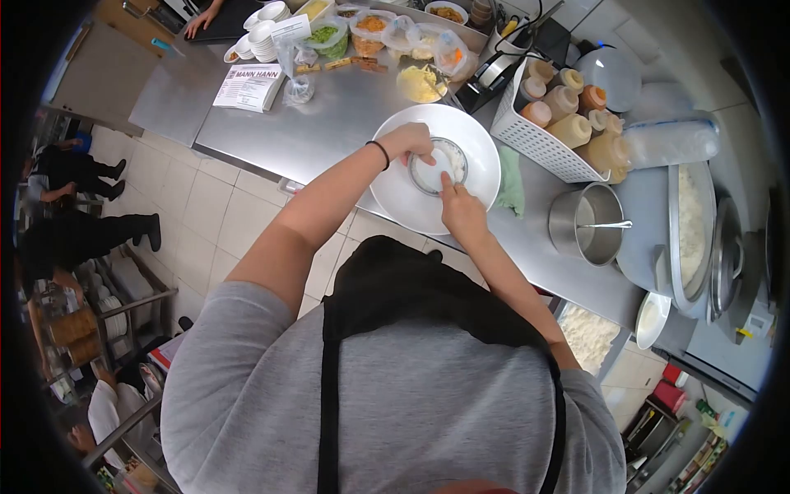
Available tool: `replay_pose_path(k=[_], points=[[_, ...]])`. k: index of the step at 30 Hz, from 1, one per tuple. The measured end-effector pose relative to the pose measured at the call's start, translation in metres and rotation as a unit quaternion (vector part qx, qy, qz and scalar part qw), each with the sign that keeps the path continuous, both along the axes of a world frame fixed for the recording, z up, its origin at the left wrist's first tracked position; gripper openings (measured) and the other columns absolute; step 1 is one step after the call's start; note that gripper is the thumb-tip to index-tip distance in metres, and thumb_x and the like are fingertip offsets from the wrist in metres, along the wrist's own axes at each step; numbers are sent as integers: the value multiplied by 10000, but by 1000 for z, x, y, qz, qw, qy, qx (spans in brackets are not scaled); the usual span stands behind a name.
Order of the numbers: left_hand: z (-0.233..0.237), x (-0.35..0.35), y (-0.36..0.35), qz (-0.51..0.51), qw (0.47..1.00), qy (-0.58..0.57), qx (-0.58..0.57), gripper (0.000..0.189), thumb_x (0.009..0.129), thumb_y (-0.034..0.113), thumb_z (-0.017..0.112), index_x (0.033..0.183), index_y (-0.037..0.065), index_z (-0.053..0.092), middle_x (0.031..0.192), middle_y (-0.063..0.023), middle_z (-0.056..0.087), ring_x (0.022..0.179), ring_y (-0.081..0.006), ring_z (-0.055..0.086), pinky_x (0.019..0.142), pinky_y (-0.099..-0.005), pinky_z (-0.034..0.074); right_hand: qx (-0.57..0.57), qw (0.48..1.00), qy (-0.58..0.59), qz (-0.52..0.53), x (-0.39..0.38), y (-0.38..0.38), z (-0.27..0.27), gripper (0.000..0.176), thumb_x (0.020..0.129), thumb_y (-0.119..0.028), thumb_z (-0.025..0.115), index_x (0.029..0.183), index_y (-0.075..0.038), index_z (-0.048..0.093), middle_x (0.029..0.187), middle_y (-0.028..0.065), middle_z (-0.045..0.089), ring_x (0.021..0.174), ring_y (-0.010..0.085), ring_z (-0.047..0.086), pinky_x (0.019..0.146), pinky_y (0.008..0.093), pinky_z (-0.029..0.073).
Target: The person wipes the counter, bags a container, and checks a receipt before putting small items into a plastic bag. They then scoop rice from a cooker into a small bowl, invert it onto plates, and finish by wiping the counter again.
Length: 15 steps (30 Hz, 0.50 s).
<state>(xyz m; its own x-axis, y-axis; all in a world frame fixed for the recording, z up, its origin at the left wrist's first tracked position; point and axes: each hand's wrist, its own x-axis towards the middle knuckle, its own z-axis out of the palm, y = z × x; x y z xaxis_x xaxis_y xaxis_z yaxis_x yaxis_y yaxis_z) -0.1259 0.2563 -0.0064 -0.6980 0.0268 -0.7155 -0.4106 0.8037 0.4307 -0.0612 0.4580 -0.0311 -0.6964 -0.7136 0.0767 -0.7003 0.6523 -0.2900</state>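
A large wide white bowl [398, 196] stands at the counter's front edge. Inside it is a round ring [466, 165] with white rice [455, 153] in it. My left hand [411, 142], a black band at its wrist, grips the ring's left upper rim with bent fingers. My right hand [463, 210] is closed on a white, rounded spoon [434, 173], whose flat end lies over the rice. The fingers partly hide the ring and the spoon's handle.
A white basket of sauce bottles [547, 136] and a metal pot [586, 226] with a spoon stand right. A green cloth [511, 181] lies beside the bowl. Behind are bagged ingredients [329, 37], shredded yellow food [422, 84] and printed papers [247, 87]. Another person's hand [197, 25] rests far left.
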Motion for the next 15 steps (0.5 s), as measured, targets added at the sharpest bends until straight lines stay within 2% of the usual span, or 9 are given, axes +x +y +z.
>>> replay_pose_path(k=[4,6,10,12,13,14,15], points=[[5,-7,6,-43,998,-36,-15,462,642,294,738,852,-95,601,835,-191,627,573,-252,636,476,-322,542,44,998,-51,11,-6,-4,13,463,742,-59,474,1200,4,443,850,195,577,618,337,601,584,421,499],[8,-2,9,-19,999,7,-36,423,654,285,754,792,-91,621,745,-189,637,582,-275,640,504,-342,522,55,997,-56,13,-9,-6,12,450,746,-54,465,1192,7,446,849,198,577,630,342,603,590,421,498],[4,1,5,-10,999,34,-39,445,644,312,758,803,-83,627,735,-207,632,575,-280,638,522,-344,525,74,994,-72,22,-15,-8,10,429,757,-39,439,1185,-9,455,842,207,581,679,356,607,606,425,495],[8,17,1,-24,992,117,-37,526,641,329,752,947,-69,596,837,-234,622,607,-289,638,542,-347,526,63,995,-67,22,-15,-7,18,420,763,-44,435,1181,-19,465,833,207,584,694,357,608,614,428,494],[-4,27,-4,-28,990,129,-41,526,641,329,752,947,-69,596,837,-234,622,607,-289,638,542,-347,526,60,995,-72,25,-17,-6,23,411,768,-50,432,1176,-29,476,823,208,588,709,359,608,622,432,493],[-26,38,-13,-8,957,288,-44,573,649,336,735,1022,-59,551,849,-200,603,624,-254,624,541,-324,530,55,996,-60,21,-17,-2,31,411,768,-50,432,1176,-29,476,823,208,588,709,359,608,622,432,493],[-35,46,-19,11,898,438,-44,624,658,342,719,1096,-48,506,861,-165,584,641,-219,609,540,-300,534,16,998,-54,27,-14,4,41,385,788,-73,432,1166,-34,488,830,210,589,716,359,607,629,435,493]])
